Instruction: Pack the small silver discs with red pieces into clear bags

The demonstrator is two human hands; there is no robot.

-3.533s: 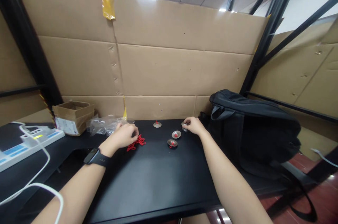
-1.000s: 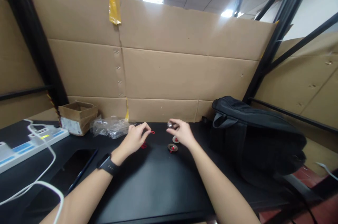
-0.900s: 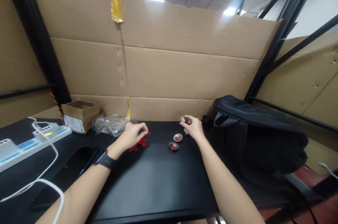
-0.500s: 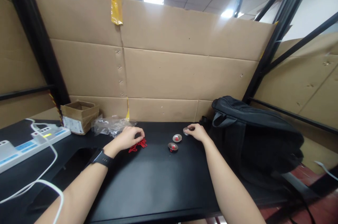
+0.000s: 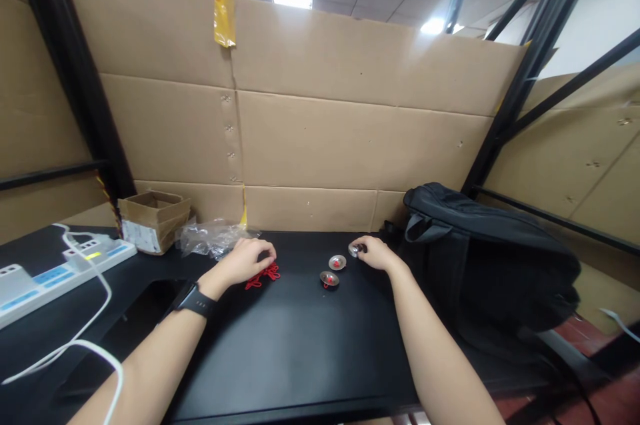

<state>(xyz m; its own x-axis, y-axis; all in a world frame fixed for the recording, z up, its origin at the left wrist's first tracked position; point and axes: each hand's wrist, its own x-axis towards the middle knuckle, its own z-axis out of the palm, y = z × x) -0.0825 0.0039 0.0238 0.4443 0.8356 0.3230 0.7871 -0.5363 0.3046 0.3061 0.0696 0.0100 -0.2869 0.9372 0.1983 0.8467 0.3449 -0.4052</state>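
My left hand (image 5: 249,258) rests on the black table (image 5: 290,345) with its fingers curled over a small heap of red cords (image 5: 263,274). My right hand (image 5: 373,253) lies near the table's back edge and pinches a small silver disc (image 5: 353,250) against the surface. Two more silver discs with red centres lie between the hands, one at the back (image 5: 337,261) and one nearer me (image 5: 329,278). A black watch (image 5: 193,300) is on my left wrist.
A black backpack (image 5: 490,258) fills the table's right side beside my right hand. A crumpled clear plastic bag (image 5: 210,238) and a small open cardboard box (image 5: 153,220) stand at the back left. A white power strip (image 5: 55,271) with white cables lies far left. Cardboard walls enclose the back.
My right hand came down from the air with a silver disc and now holds it on the table at the back right. My left hand settled back onto the red cords.
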